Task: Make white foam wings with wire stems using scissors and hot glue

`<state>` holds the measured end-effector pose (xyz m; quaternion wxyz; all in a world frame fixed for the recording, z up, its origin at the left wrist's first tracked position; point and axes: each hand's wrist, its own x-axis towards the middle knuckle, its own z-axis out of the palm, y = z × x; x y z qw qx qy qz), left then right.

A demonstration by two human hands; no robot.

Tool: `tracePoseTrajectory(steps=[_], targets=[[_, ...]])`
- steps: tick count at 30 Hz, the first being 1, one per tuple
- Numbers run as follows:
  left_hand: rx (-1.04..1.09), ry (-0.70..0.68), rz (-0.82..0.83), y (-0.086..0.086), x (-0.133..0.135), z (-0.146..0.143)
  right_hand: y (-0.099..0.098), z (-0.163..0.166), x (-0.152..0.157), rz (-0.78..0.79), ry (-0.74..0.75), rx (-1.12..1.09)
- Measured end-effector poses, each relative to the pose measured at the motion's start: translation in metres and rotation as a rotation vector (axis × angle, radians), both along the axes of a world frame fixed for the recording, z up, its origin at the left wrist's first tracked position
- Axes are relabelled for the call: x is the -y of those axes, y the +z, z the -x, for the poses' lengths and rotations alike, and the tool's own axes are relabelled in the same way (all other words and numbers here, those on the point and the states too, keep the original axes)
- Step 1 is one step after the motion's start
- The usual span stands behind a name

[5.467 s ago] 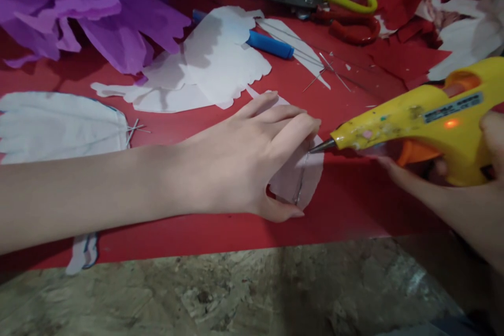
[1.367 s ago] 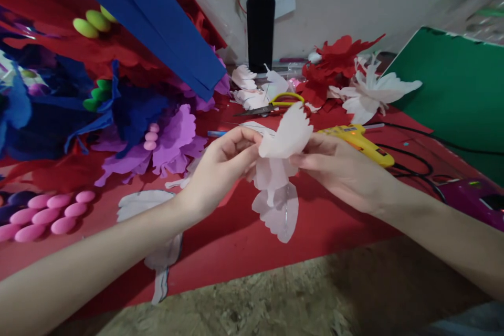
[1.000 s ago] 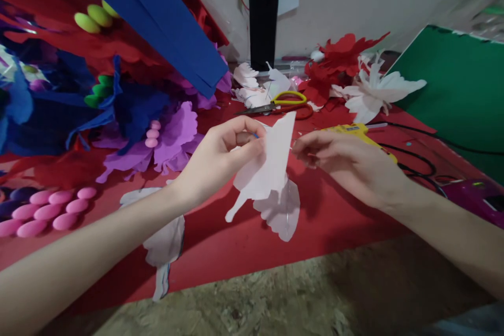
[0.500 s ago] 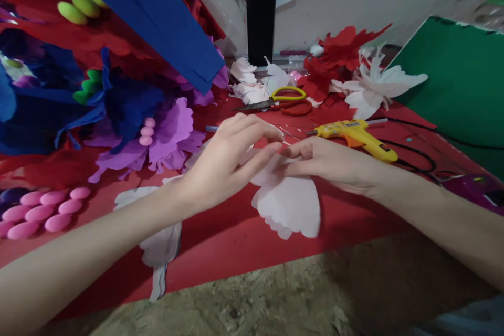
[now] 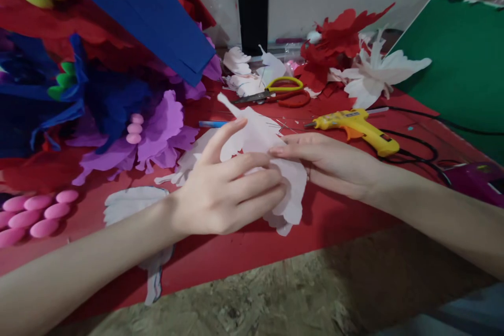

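My right hand (image 5: 334, 163) pinches a white paper wing-shaped cutout (image 5: 293, 184) near its right edge. The cutout has a scalloped lower edge and a narrow pointed tip at upper left. My left hand (image 5: 230, 189) lies across it, back upward, fingers outstretched on the paper and one finger lifted apart. Fingers hide the middle of the paper. More white cutouts (image 5: 197, 155) lie behind the left hand. Another stack of white cutouts (image 5: 129, 199), outlined in dark, rests partly beneath the left forearm.
A yellow glue gun (image 5: 358, 126) with a black cord lies right of my hands. Scissors (image 5: 281, 94) lie behind them, near an upright phone (image 5: 253, 8). Colourful paper butterflies (image 5: 142, 136) crowd the left. Pink ovals (image 5: 31, 215) sit at front left; a green board (image 5: 452, 68) leans right.
The white cutout has turned, and its pointed tip now shows above the left hand. My left hand has moved lower with its fingers spread over the paper. The view has shifted slightly.
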<state>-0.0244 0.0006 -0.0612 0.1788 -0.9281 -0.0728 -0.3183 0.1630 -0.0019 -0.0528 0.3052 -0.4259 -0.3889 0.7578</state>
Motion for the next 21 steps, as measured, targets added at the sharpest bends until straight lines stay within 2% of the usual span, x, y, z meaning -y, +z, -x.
tracePoseTrajectory(steps=[2,6,9,15,21], targets=[[0.008,-0.038,0.063,-0.001,0.001,0.001,0.001,-0.001,-0.005,-0.127,0.068,0.144],[-0.047,-0.010,0.155,-0.009,0.006,0.003,0.002,-0.005,-0.018,-0.540,0.246,0.517],[-0.096,0.004,0.202,-0.015,0.008,0.004,0.001,-0.006,-0.024,-0.748,0.246,0.705],[-0.120,-0.005,0.309,-0.025,0.007,0.007,-0.004,-0.005,-0.026,-0.873,0.177,0.890],[-0.078,-0.014,0.443,-0.028,0.009,0.008,-0.005,-0.008,-0.028,-0.820,0.231,0.984]])
